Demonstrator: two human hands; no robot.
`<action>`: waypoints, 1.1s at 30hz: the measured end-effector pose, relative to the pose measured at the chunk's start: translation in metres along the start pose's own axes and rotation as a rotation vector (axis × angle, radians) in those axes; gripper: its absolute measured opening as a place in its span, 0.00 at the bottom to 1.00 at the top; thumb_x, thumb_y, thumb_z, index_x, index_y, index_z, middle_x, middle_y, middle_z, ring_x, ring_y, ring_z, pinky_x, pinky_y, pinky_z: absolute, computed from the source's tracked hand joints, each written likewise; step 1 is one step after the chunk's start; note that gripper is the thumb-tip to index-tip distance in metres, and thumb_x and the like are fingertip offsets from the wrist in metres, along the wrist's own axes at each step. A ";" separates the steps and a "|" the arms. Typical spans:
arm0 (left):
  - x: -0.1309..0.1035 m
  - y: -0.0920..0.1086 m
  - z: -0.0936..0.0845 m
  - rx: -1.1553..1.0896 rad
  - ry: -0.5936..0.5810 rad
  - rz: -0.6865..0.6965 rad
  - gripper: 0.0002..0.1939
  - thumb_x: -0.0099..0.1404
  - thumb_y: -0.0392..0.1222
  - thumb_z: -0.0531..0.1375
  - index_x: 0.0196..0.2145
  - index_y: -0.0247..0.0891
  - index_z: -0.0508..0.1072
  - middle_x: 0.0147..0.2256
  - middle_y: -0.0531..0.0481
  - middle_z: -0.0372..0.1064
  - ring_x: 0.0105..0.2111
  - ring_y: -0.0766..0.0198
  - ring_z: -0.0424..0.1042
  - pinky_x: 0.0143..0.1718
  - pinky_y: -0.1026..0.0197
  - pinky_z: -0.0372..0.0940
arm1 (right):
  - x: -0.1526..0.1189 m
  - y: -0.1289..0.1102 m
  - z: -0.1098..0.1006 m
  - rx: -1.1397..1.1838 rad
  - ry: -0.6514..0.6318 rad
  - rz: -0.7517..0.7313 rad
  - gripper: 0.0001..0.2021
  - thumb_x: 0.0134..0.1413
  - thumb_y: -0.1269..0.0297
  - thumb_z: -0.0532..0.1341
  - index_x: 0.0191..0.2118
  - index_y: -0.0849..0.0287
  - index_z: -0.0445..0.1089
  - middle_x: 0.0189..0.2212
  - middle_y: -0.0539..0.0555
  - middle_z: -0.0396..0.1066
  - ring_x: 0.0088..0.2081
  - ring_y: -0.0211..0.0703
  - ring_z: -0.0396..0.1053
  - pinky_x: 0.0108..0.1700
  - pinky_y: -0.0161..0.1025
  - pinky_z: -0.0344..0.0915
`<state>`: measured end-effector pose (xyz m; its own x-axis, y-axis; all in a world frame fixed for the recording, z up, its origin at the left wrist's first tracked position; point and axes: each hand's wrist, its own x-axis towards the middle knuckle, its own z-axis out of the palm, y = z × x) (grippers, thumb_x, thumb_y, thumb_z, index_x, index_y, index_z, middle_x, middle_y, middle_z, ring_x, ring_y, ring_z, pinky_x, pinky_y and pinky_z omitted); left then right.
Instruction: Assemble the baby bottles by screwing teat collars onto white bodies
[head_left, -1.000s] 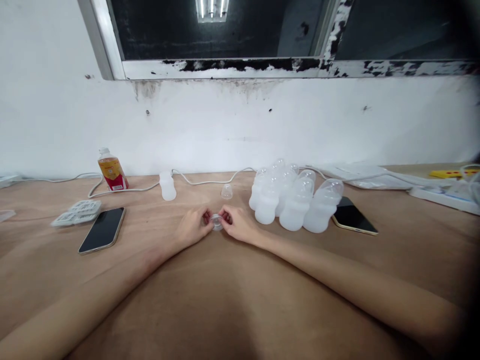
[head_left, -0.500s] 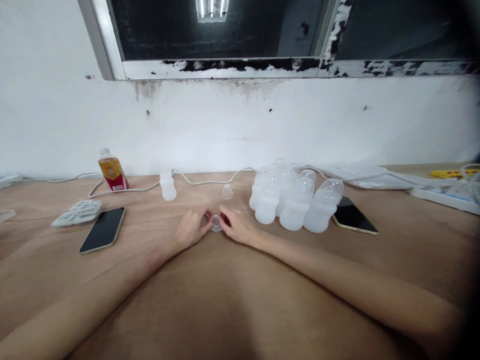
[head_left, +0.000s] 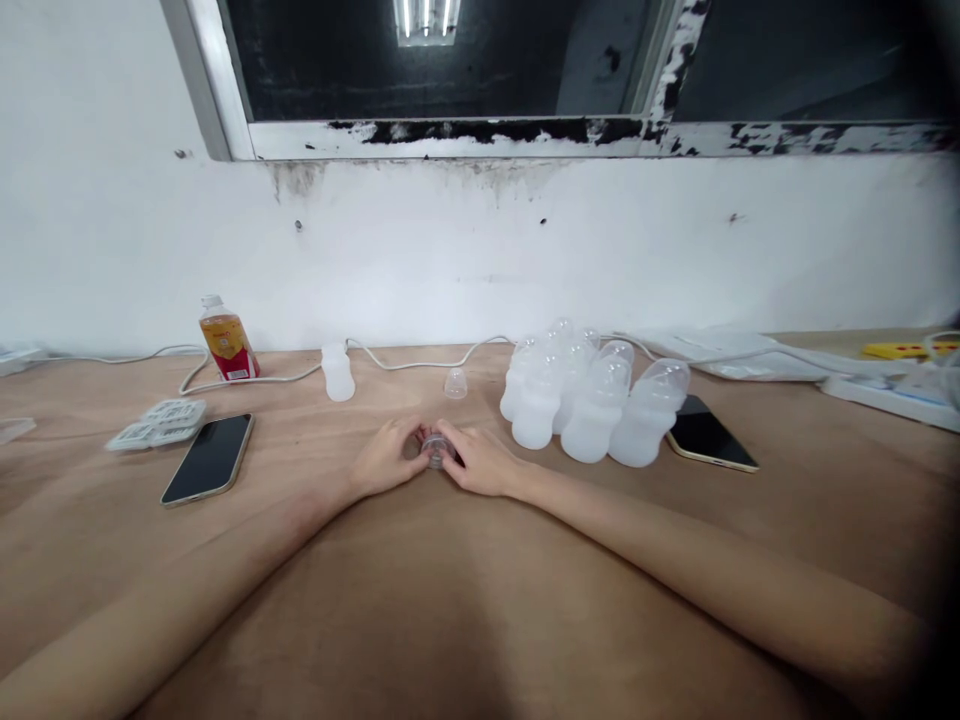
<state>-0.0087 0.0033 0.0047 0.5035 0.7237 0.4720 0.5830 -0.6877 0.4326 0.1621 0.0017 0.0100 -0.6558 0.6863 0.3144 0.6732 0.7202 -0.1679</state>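
Note:
At the middle of the table, a small clear round baby bottle part (head_left: 436, 452), like a collar ring with a nipple, sits between my two hands. My left hand (head_left: 390, 457) pinches its left side with thumb and fingers. From the right, my right hand (head_left: 478, 458) grips the other side, its thumb near the front. Fingers hide part of the piece. Just beyond stands a clear domed bottle cap (head_left: 455, 383). A frosted baby bottle body (head_left: 338, 373) without a cap stands farther left. Several capped baby bottles (head_left: 592, 410) are grouped to the right of my hands.
On the left lie a phone (head_left: 208, 460) and a stack of pale plastic packs (head_left: 159, 424), with a drink bottle (head_left: 229, 343) behind. Another phone (head_left: 711, 433) lies right of the baby bottles. A white cable (head_left: 420, 366) runs along the wall; a power strip (head_left: 892, 398) sits far right.
My fingers have shifted around the clear part; the right fingers now reach over its far side and the thumb lies nearer its front. The other objects stay in place.

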 end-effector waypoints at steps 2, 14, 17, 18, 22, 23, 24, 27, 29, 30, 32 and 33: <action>0.001 0.000 0.001 -0.032 -0.007 -0.022 0.03 0.54 0.37 0.53 0.29 0.37 0.63 0.27 0.53 0.65 0.28 0.66 0.65 0.31 0.64 0.59 | 0.001 0.000 -0.001 -0.014 -0.011 0.003 0.10 0.51 0.68 0.48 0.41 0.60 0.56 0.30 0.54 0.68 0.29 0.40 0.64 0.28 0.34 0.52; -0.001 -0.001 -0.003 0.010 -0.034 -0.004 0.05 0.51 0.37 0.55 0.29 0.37 0.63 0.28 0.53 0.65 0.30 0.65 0.65 0.33 0.62 0.59 | -0.002 -0.005 -0.006 -0.115 -0.063 -0.044 0.14 0.51 0.64 0.49 0.44 0.62 0.56 0.28 0.55 0.69 0.27 0.43 0.65 0.26 0.35 0.52; -0.002 -0.001 -0.004 0.007 -0.033 -0.008 0.07 0.49 0.36 0.56 0.29 0.37 0.63 0.27 0.54 0.65 0.29 0.65 0.65 0.33 0.62 0.59 | -0.002 -0.007 -0.006 -0.115 -0.078 -0.011 0.15 0.50 0.64 0.49 0.44 0.61 0.56 0.28 0.55 0.69 0.27 0.43 0.65 0.26 0.35 0.52; -0.001 0.000 -0.004 0.000 -0.036 -0.013 0.07 0.49 0.36 0.56 0.29 0.37 0.63 0.27 0.54 0.65 0.29 0.66 0.65 0.33 0.62 0.59 | -0.002 -0.007 -0.006 -0.114 -0.082 0.000 0.15 0.50 0.63 0.49 0.44 0.61 0.56 0.28 0.54 0.69 0.27 0.43 0.66 0.26 0.35 0.52; 0.000 0.001 -0.003 -0.034 -0.057 -0.043 0.06 0.49 0.35 0.55 0.29 0.37 0.62 0.26 0.54 0.65 0.27 0.66 0.64 0.30 0.64 0.59 | -0.001 -0.008 -0.005 -0.120 -0.084 0.031 0.14 0.50 0.63 0.49 0.44 0.60 0.57 0.28 0.53 0.70 0.27 0.43 0.66 0.26 0.35 0.51; 0.000 0.001 -0.002 -0.038 -0.061 -0.048 0.06 0.49 0.35 0.55 0.28 0.37 0.62 0.26 0.54 0.65 0.27 0.67 0.64 0.30 0.64 0.59 | 0.000 -0.008 -0.004 -0.122 -0.083 0.038 0.14 0.50 0.63 0.49 0.44 0.59 0.57 0.28 0.53 0.70 0.27 0.43 0.66 0.26 0.35 0.51; 0.001 0.000 -0.001 -0.037 -0.060 -0.051 0.06 0.49 0.35 0.55 0.28 0.37 0.61 0.26 0.54 0.64 0.27 0.67 0.64 0.29 0.64 0.59 | 0.000 -0.008 -0.004 -0.123 -0.082 0.043 0.14 0.50 0.63 0.49 0.44 0.59 0.57 0.28 0.53 0.70 0.27 0.43 0.66 0.26 0.35 0.51; 0.002 -0.002 0.002 -0.007 -0.049 -0.054 0.05 0.49 0.35 0.55 0.27 0.37 0.60 0.25 0.55 0.63 0.26 0.67 0.63 0.28 0.64 0.58 | 0.001 -0.009 -0.002 -0.127 -0.082 0.053 0.14 0.50 0.64 0.49 0.44 0.59 0.57 0.29 0.53 0.70 0.28 0.43 0.66 0.26 0.35 0.51; 0.002 -0.004 0.004 0.018 -0.043 -0.051 0.05 0.49 0.36 0.54 0.27 0.37 0.60 0.25 0.55 0.62 0.25 0.67 0.62 0.27 0.64 0.57 | 0.001 -0.009 -0.001 -0.133 -0.074 0.055 0.15 0.50 0.64 0.49 0.45 0.59 0.56 0.29 0.54 0.70 0.28 0.44 0.67 0.26 0.35 0.51; 0.001 -0.004 0.004 0.031 -0.041 -0.048 0.05 0.50 0.36 0.54 0.27 0.37 0.59 0.25 0.55 0.62 0.25 0.67 0.62 0.27 0.64 0.57 | 0.001 -0.008 0.000 -0.136 -0.070 0.055 0.15 0.50 0.65 0.49 0.46 0.59 0.56 0.30 0.54 0.70 0.28 0.44 0.67 0.26 0.35 0.51; 0.000 -0.003 0.003 0.053 -0.048 -0.033 0.05 0.51 0.36 0.54 0.28 0.37 0.59 0.25 0.54 0.61 0.26 0.66 0.61 0.27 0.64 0.57 | 0.001 -0.008 -0.001 -0.139 -0.069 0.052 0.16 0.50 0.65 0.48 0.46 0.59 0.55 0.30 0.54 0.70 0.28 0.44 0.67 0.26 0.36 0.51; 0.000 -0.003 0.001 0.063 -0.056 -0.015 0.05 0.52 0.37 0.53 0.28 0.37 0.59 0.26 0.54 0.62 0.27 0.66 0.61 0.28 0.63 0.57 | 0.000 -0.007 -0.001 -0.138 -0.074 0.044 0.16 0.50 0.64 0.48 0.46 0.59 0.55 0.29 0.54 0.70 0.28 0.45 0.67 0.26 0.36 0.51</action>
<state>-0.0096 0.0053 0.0023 0.5284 0.7372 0.4211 0.6287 -0.6731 0.3895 0.1574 -0.0031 0.0121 -0.6446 0.7263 0.2388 0.7391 0.6719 -0.0482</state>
